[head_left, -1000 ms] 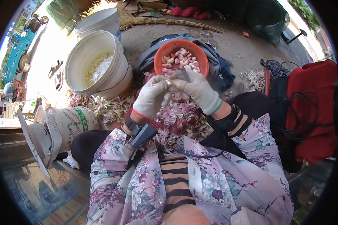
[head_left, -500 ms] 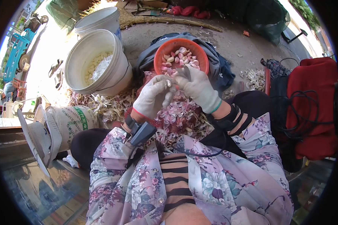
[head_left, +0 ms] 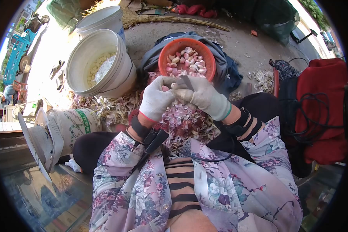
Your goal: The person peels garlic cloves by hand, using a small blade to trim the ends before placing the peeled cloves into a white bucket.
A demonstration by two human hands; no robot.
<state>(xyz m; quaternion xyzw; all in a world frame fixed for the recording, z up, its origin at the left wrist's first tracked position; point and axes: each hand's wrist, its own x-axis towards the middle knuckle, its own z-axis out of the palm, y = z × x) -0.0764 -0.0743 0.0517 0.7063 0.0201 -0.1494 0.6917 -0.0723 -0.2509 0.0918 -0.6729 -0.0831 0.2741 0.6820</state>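
Note:
Both hands wear white gloves and meet in front of a red bowl (head_left: 210, 58) of unpeeled garlic cloves (head_left: 189, 58). My left hand (head_left: 156, 99) has its fingers closed around a pinkish garlic clove (head_left: 165, 88). In my right hand (head_left: 207, 96) is a small knife (head_left: 186, 82), its dark blade pointing up beside the left fingertips. Below the hands lies a pile of pink and white garlic skins (head_left: 185, 120). At the left, a white bucket (head_left: 121, 73) holds peeled cloves (head_left: 94, 71) and something white, perhaps a bag.
Behind that bucket stands another white bucket (head_left: 104, 21). A printed sack (head_left: 75, 123) and a pale hat (head_left: 40, 143) are at the left. Red cloth (head_left: 321, 116) with a black cable lies at the right. Straw stalks (head_left: 174, 21) cross the ground at the back.
My left hand has turned and moved slightly up, and a pinkish clove now shows in its fingers. The device at my left wrist has tilted. The knife blade shows more clearly in my right hand.

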